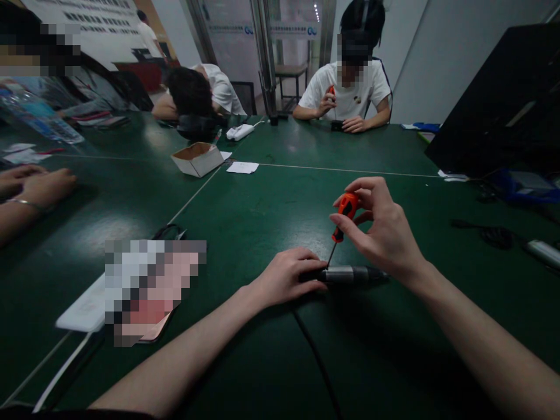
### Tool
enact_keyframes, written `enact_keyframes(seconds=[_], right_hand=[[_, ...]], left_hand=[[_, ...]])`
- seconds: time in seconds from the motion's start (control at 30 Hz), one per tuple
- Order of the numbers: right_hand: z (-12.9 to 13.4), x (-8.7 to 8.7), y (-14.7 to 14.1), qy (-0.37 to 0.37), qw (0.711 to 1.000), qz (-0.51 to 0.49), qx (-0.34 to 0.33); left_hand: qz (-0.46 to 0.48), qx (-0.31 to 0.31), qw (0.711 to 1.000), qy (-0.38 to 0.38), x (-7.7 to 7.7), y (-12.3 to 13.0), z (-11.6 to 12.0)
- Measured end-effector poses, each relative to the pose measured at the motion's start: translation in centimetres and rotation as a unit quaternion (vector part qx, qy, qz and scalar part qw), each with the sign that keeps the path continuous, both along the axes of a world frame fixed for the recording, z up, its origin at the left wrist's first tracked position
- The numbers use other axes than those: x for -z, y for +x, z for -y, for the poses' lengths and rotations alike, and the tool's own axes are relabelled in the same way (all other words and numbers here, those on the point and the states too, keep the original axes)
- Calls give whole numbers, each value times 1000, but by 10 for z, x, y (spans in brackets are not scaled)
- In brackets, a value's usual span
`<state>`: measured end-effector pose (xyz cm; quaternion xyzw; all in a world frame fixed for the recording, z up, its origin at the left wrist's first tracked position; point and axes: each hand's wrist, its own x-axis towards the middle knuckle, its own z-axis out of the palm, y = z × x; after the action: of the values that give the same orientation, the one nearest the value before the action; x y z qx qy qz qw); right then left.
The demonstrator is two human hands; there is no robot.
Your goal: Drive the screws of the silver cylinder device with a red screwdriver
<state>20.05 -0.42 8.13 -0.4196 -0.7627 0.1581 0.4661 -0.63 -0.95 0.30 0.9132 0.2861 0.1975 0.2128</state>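
On the green table lies a dark, pen-shaped tool (347, 274) with a silver-grey middle, its tapered end pointing right. My left hand (291, 277) is closed around its left end, which the fingers partly cover. In my right hand (378, 224) is a screwdriver (347, 205) with an orange and black handle, held by the fingertips. The screwdriver stands tilted, its thin shaft reaching down to the tool just beside my left fingertips. Whether its tip sits in a screw is too small to make out. A black cable (312, 344) runs toward me from beneath my left hand.
Left of my forearm are a white power strip (81, 306) and a pinkish, partly blurred phone-like slab (160, 326). Beyond stand an open cardboard box (199, 160) and a paper slip (242, 168). A dark monitor (494, 99) is at right. Other people sit around the table.
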Motion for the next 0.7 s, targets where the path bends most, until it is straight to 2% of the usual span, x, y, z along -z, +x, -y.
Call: enact_keyframes(seconds=[0.23, 0.5, 0.7], right_hand=[[1, -5, 1, 33, 997, 67, -20], [1, 0, -1, 6, 1000, -16, 2], [1, -1, 0, 4, 1000, -7, -14]], left_hand=[[-1, -2, 1000, 3, 0, 0, 0], [3, -1, 1000, 4, -1, 1, 0], [5, 0, 1000, 6, 0, 1, 0]])
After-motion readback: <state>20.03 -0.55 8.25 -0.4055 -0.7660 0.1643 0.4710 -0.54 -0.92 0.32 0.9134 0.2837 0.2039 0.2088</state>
